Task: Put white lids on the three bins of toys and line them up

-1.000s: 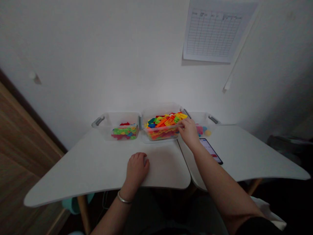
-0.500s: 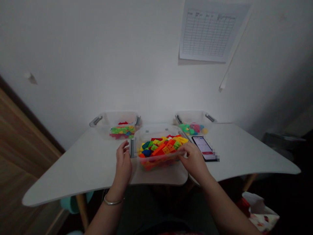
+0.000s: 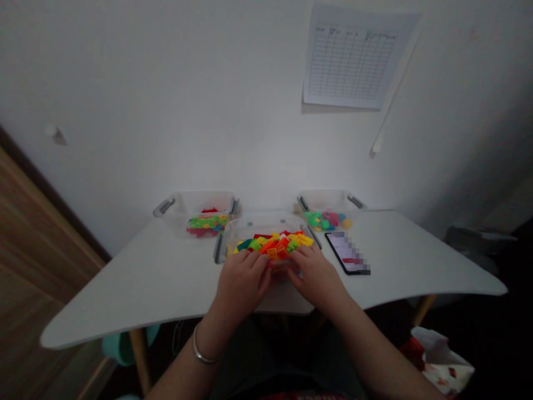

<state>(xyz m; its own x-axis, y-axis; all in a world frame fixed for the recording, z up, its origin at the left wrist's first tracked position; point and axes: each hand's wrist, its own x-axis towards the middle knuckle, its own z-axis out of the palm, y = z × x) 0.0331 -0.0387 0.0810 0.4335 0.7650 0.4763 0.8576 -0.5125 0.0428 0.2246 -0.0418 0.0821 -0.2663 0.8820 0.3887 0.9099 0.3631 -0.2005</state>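
Left hand (image 3: 244, 280) and right hand (image 3: 316, 275) are resting, fingers curled, on the near wall of the clear bin (image 3: 219, 248) of coloured blocks (image 3: 275, 244) — whether they are clamping it cannot be told. The bin is sitting near the white table's (image 3: 145, 289) front edge, beside a phone (image 3: 347, 253).

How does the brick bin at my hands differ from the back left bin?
The near bin is heaped to its rim; the back-left bin holds a shallow layer. The left hand and right hand touch the near bin; the back-left bin stands untouched. Both are clear with grey handles.
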